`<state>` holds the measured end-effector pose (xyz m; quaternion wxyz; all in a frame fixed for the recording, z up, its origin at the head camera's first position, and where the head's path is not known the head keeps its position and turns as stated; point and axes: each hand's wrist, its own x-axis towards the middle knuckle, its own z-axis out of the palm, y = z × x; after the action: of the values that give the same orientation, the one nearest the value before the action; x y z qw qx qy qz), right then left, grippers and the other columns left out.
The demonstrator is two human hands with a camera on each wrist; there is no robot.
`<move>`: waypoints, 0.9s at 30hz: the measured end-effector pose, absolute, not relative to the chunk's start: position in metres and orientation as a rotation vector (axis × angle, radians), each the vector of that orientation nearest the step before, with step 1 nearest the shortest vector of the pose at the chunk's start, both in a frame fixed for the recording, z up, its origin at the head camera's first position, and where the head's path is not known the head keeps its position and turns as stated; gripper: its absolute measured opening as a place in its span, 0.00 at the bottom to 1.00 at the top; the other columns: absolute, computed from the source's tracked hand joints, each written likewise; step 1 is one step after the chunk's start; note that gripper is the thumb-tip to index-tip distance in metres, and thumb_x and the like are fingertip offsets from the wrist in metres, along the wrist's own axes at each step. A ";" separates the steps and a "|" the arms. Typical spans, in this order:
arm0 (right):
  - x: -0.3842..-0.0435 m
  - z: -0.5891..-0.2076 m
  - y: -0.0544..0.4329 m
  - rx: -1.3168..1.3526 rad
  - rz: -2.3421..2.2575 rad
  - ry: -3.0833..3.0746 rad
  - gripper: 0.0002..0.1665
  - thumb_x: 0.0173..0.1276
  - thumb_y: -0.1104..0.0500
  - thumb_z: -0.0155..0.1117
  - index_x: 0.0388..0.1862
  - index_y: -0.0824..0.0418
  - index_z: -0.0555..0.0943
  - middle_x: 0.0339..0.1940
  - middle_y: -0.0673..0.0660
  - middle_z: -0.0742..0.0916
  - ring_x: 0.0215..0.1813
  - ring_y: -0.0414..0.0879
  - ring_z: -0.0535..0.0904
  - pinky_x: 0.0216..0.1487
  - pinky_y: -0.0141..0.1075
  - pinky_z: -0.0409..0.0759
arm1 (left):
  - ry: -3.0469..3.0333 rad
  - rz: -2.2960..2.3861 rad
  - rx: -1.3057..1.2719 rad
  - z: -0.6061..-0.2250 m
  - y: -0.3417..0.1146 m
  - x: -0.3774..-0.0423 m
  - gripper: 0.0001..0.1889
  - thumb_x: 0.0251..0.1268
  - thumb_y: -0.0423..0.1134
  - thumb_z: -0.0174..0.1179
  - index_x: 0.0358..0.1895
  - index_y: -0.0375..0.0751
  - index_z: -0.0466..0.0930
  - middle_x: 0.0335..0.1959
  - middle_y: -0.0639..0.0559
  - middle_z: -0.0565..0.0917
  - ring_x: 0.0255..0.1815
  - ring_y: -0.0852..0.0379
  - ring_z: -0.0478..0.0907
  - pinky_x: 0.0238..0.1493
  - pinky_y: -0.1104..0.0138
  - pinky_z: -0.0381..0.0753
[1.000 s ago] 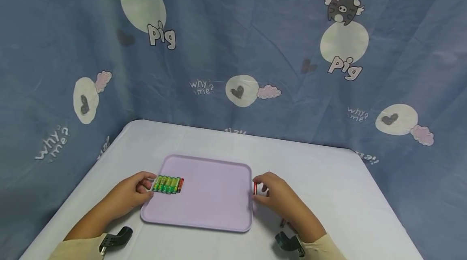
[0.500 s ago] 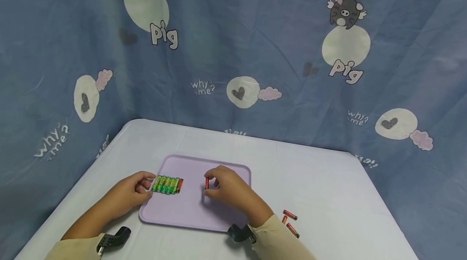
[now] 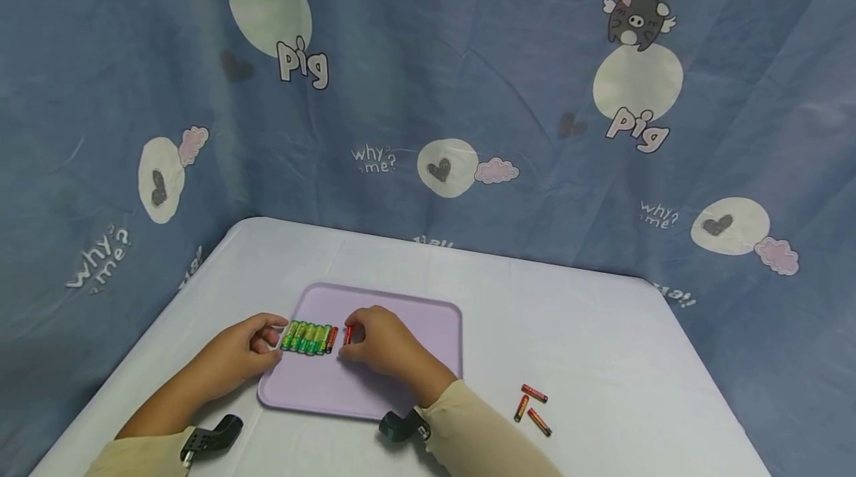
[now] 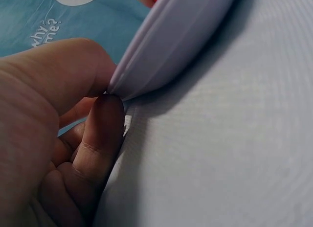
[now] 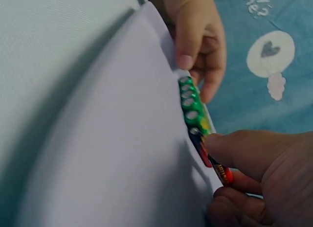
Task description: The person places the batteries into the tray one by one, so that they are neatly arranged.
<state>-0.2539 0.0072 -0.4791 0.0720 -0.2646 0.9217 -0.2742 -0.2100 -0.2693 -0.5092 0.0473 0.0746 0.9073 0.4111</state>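
Note:
My left hand [image 3: 247, 347] holds the left rim of the lilac tray [image 3: 394, 395], its thumb and fingertip at the edge in the left wrist view. Several green batteries [image 3: 306, 338] lie side by side in a row on the tray, right beside that hand. At the row's right end lies a red battery [image 3: 332, 339]. My right hand [image 3: 381, 343] pinches another red battery [image 3: 348, 336] by its ends between thumb and fingers, upright to the row and just right of it. In the right wrist view this held battery [image 5: 223, 174] is partly hidden by the thumb.
Three loose red batteries [image 3: 535, 393] lie on the white table [image 3: 602, 358], right of the tray. Behind the table hangs a blue patterned curtain [image 3: 428, 76]. A black wrist mount [image 3: 400, 426] on the right sleeve overlaps the tray's front edge.
My right hand has carried the red battery leftward from beyond the tray's right edge to beside the row. The three loose batteries have come into sight. My left hand has stayed put.

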 end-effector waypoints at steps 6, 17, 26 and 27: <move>-0.253 -0.480 -0.003 -0.813 -0.755 2.804 0.22 0.61 0.49 0.81 0.51 0.54 0.88 0.40 0.43 0.85 0.44 0.35 0.75 0.51 0.29 0.75 | 2.766 1.263 0.235 -0.509 -0.269 -0.211 0.28 0.62 0.35 0.71 0.66 0.34 0.76 0.43 0.50 0.79 0.38 0.60 0.73 0.37 0.69 0.75; -0.251 -0.486 -0.015 -0.756 -0.718 2.845 0.20 0.60 0.49 0.82 0.48 0.53 0.88 0.35 0.42 0.80 0.39 0.35 0.73 0.45 0.28 0.74 | 2.753 1.273 0.239 -0.509 -0.271 -0.211 0.29 0.62 0.35 0.71 0.66 0.33 0.75 0.44 0.50 0.79 0.38 0.62 0.73 0.36 0.69 0.75; -0.246 -0.486 -0.016 -0.730 -0.626 2.888 0.23 0.60 0.45 0.82 0.50 0.53 0.88 0.34 0.43 0.79 0.38 0.36 0.72 0.44 0.29 0.74 | 2.743 1.277 0.238 -0.511 -0.271 -0.211 0.29 0.62 0.35 0.71 0.67 0.33 0.75 0.44 0.50 0.79 0.38 0.61 0.73 0.37 0.69 0.75; -0.246 -0.486 -0.015 -0.739 -0.631 2.885 0.24 0.60 0.45 0.82 0.52 0.53 0.87 0.36 0.42 0.81 0.40 0.35 0.74 0.46 0.29 0.75 | 2.745 1.275 0.235 -0.511 -0.270 -0.211 0.29 0.62 0.35 0.71 0.67 0.33 0.75 0.44 0.50 0.78 0.38 0.61 0.73 0.37 0.69 0.75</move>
<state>-0.2458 -0.0146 -0.4862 0.0489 -0.2424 0.9465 -0.2072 -0.2113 -0.2704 -0.5112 0.0532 0.0774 0.9030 0.4193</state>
